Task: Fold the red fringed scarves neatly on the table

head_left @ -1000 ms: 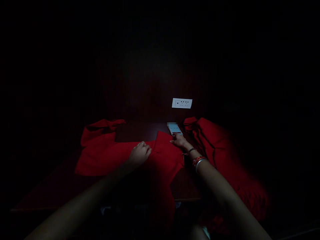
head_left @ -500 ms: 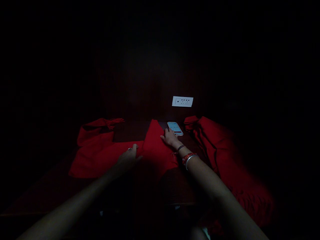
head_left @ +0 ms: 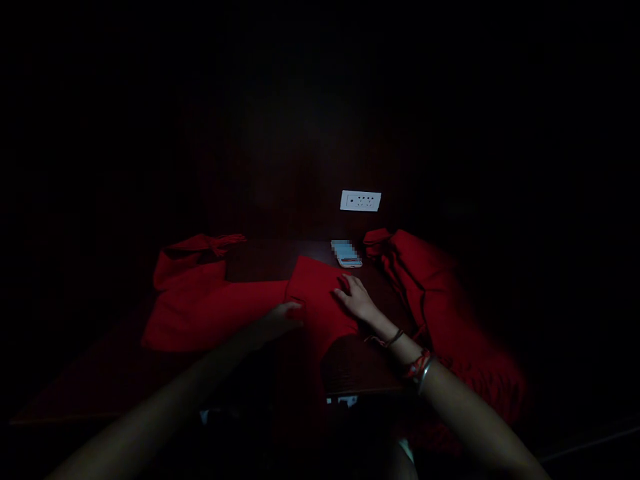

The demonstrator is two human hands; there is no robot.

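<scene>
A red cloth, likely a scarf (head_left: 200, 317), lies across the dark table, with a fringed end at its far left. Its folded right part (head_left: 313, 283) crosses over the strip and hangs down past the front edge. My left hand (head_left: 280, 321) rests at the crossing, thumb and fingers apart in dim light. On the right edge of the folded part, my right hand (head_left: 356, 298) touches the cloth with its fingers spread. Bracelets circle the right wrist and forearm.
A phone (head_left: 353, 262) with a lit screen lies behind my right hand. Another red fringed cloth (head_left: 445, 293) is heaped on the right. A white socket plate (head_left: 361, 201) sits on the wall. The table's front edge (head_left: 65, 419) shows faintly; the surroundings are very dark.
My right hand has drawn back toward me from beside the phone. The folded part's pointed top has come down and become broader. My left hand has shifted slightly right.
</scene>
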